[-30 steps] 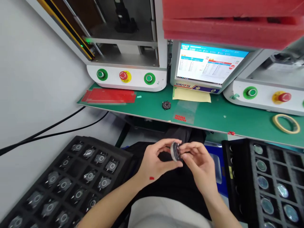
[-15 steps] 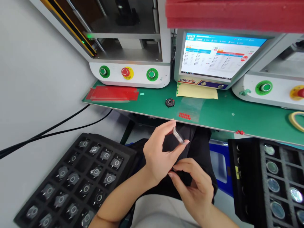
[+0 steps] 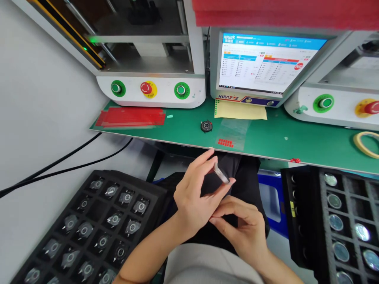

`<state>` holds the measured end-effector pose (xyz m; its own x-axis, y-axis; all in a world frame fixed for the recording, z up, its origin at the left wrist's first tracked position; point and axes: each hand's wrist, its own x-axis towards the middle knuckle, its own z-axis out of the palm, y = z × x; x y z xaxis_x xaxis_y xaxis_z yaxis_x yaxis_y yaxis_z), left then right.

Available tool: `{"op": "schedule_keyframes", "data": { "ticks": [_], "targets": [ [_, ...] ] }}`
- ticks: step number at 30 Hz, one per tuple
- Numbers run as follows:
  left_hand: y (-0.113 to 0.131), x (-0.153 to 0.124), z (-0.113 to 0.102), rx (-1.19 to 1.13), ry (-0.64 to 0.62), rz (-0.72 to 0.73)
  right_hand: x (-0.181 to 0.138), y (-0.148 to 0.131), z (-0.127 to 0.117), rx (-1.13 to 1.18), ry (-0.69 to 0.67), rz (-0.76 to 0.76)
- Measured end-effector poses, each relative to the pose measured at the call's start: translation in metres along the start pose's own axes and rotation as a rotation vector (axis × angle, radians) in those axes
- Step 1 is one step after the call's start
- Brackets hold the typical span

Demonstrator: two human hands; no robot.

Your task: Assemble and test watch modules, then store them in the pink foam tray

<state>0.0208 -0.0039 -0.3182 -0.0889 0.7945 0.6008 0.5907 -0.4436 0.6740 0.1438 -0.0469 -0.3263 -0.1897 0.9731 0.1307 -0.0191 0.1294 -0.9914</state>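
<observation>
My left hand (image 3: 194, 197) grips a smartwatch case (image 3: 221, 173) by its rim, between fingertips and thumb, above my lap. The case is tilted, showing mostly its silvery edge. Just below, my right hand (image 3: 244, 225) is closed in a pinch against the base of the left hand. Whatever its fingertips hold, if anything, is hidden. A dark round watch back (image 3: 206, 126) lies on the green bench (image 3: 183, 134) beyond my hands. Beside it is a clear sheet (image 3: 232, 132) bearing small red stickers (image 3: 225, 143).
Left of me, a black foam tray (image 3: 96, 209) holds several watch parts. Another foam tray (image 3: 324, 228) with round glass-like discs stands right. Red strips (image 3: 130, 117), a yellow note pad (image 3: 239, 112) and a tape roll (image 3: 365, 144) lie on the bench, before a monitor (image 3: 271, 65) and button-fronted machines (image 3: 164, 91).
The view has shifted slightly, so the bench items appear farther left. My right hand has moved in closer under the left hand. The watch case stays in my left hand.
</observation>
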Motion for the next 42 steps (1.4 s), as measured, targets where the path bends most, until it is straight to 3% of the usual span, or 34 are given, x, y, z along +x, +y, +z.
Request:
{"op": "schedule_keyframes", "data": {
  "ticks": [6,10,12,18,25,36,42],
  "targets": [
    [-0.002,-0.001,-0.005,-0.066,-0.123,-0.082,-0.001,-0.018,-0.019,-0.092,-0.188,-0.073],
    [-0.002,-0.004,-0.012,-0.273,-0.230,-0.204,0.006,-0.024,-0.033,0.062,0.021,0.023],
    [0.000,-0.005,-0.016,-0.344,-0.276,-0.184,0.011,-0.023,-0.038,0.179,0.062,0.126],
    [0.004,-0.004,-0.023,-0.393,-0.357,-0.066,0.018,-0.019,-0.042,0.465,-0.085,0.393],
    [0.007,0.001,-0.025,-0.389,-0.392,0.004,0.018,-0.019,-0.046,0.515,-0.164,0.387],
    [0.010,0.004,-0.025,-0.364,-0.416,0.044,0.016,-0.018,-0.047,0.484,-0.147,0.443],
    [0.004,0.003,-0.035,-0.289,-0.448,0.079,0.018,-0.021,-0.030,0.687,0.016,0.474]
  ]
}}
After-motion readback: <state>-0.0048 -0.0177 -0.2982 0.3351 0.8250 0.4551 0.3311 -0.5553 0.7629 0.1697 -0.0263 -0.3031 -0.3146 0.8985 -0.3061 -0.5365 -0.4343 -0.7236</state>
